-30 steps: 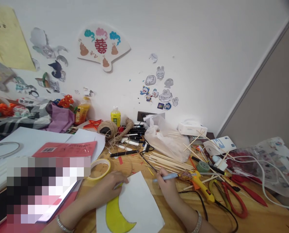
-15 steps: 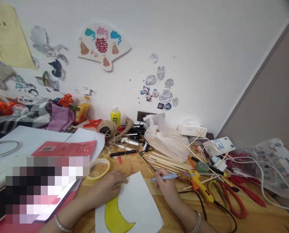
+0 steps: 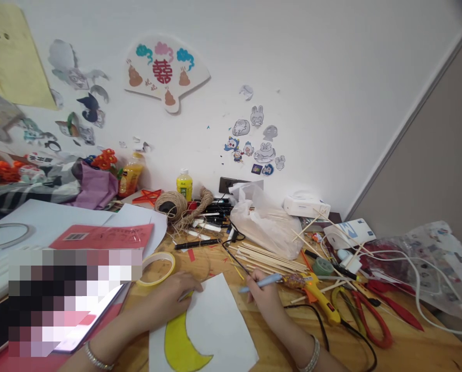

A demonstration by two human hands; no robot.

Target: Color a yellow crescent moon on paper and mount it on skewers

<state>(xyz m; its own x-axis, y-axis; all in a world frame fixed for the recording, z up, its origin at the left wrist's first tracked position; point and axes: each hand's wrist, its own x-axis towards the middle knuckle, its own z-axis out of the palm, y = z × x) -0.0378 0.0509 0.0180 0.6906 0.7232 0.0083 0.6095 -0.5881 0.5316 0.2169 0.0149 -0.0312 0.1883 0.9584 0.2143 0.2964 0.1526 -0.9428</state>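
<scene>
A white sheet of paper (image 3: 219,320) with a yellow crescent moon (image 3: 180,346) lies on the wooden desk near the bottom edge. My left hand (image 3: 172,297) rests flat on the sheet's upper left corner, fingers stretched over the moon's tip. My right hand (image 3: 264,299) is closed around a light blue pen (image 3: 260,282), whose tip points left just above the sheet's right edge. Both wrists wear silver bracelets.
A roll of yellow tape (image 3: 157,268) lies left of the sheet. Bamboo sticks (image 3: 270,258), a yellow glue gun (image 3: 320,299), red scissors (image 3: 370,318), a plastic bag (image 3: 265,222), twine (image 3: 172,204), markers and cables crowd the desk's right side. Red booklet (image 3: 103,236) and white sheets sit left.
The right hand with the pen has shifted slightly left toward the sheet. The view has drifted a little; the left hand stays on the paper.
</scene>
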